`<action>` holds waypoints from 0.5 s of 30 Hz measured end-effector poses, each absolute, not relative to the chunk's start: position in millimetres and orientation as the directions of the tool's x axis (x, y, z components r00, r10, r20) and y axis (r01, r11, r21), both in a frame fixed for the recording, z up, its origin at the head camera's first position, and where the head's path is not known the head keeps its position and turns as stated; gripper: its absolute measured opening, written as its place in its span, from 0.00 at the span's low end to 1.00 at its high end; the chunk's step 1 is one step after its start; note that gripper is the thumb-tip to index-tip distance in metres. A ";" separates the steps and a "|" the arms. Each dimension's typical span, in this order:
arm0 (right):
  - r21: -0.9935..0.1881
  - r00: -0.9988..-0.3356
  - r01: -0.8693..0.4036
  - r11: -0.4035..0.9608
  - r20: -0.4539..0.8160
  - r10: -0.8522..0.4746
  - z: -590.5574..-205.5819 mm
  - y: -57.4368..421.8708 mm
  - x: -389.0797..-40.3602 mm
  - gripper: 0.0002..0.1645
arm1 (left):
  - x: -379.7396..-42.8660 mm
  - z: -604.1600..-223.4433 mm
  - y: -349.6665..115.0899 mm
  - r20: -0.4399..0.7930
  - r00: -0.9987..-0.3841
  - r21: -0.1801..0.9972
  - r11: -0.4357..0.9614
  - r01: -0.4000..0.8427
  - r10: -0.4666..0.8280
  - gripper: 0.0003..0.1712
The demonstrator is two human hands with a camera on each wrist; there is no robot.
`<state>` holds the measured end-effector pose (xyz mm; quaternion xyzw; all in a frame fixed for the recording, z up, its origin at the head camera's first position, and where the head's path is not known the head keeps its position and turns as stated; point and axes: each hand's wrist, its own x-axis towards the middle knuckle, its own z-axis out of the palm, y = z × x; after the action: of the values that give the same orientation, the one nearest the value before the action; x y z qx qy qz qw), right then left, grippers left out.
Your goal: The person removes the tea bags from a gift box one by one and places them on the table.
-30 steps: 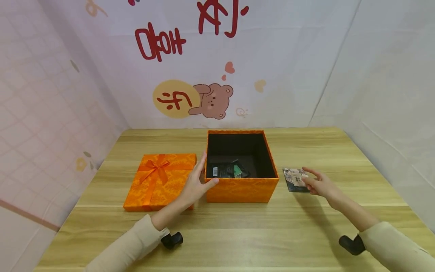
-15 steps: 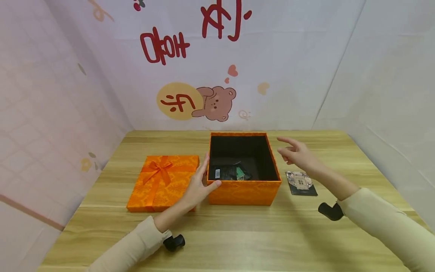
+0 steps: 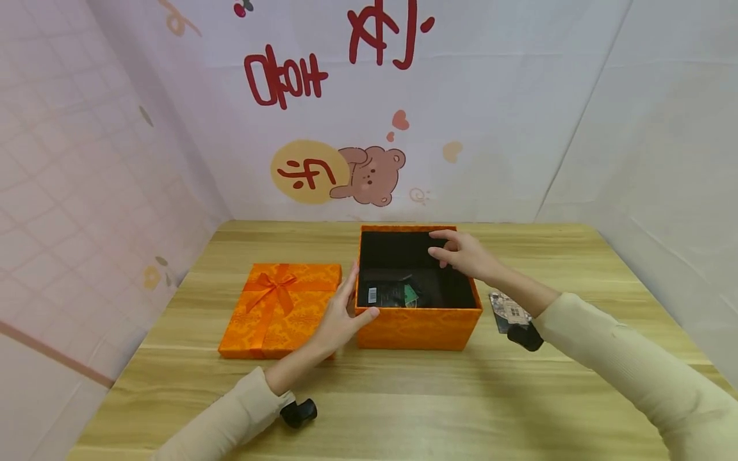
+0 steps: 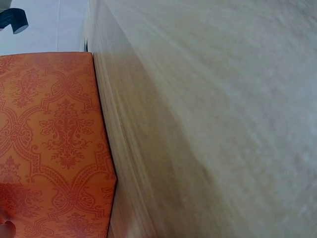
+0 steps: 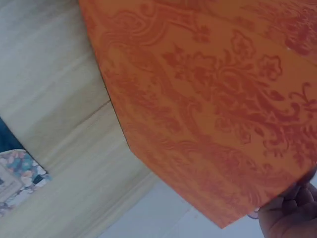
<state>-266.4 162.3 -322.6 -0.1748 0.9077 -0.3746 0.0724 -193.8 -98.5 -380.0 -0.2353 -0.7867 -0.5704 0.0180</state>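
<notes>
An orange patterned gift box with a black inside stands lidless at mid-table. My left hand rests on its left front corner, thumb at the front rim and fingers stretched along the left side. My right hand is over the box's right side with nothing held, thumb and forefinger apart. Inside lies a dark flat packet with a barcode label and a green patch. A second flat packet, floral with a dark end, lies right of the box, partly behind the right wrist's black camera mount.
The orange lid with a ribbon bow lies left of the box, under the left forearm. A wooden tabletop carries everything. White printed cloth walls in the back and sides.
My right hand has left the floral packet at the right, risen, and moved left over the box. The floral packet stays on the table. My left hand keeps its place at the box corner.
</notes>
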 end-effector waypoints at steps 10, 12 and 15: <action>-0.596 -0.882 -0.305 0.743 -0.117 -0.457 -339.2 134.4 -279.8 0.38 | -194.9 -380.2 -98.9 0.297 -0.888 0.892 0.229 0.389 0.350 0.47; -0.584 -0.880 -0.298 0.755 -0.138 -0.454 -344.9 131.8 -282.0 0.39 | -195.1 -380.5 -99.0 0.295 -0.887 0.895 0.222 0.387 0.354 0.47; -0.571 -0.879 -0.286 0.770 -0.165 -0.448 -351.6 129.7 -285.6 0.41 | -195.6 -380.7 -99.3 0.291 -0.888 0.898 0.219 0.382 0.357 0.48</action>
<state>-285.6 129.7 -351.6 -0.1975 0.9290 -0.2760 0.1473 -195.6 -99.3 -380.7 -0.2367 -0.7806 -0.5784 0.0109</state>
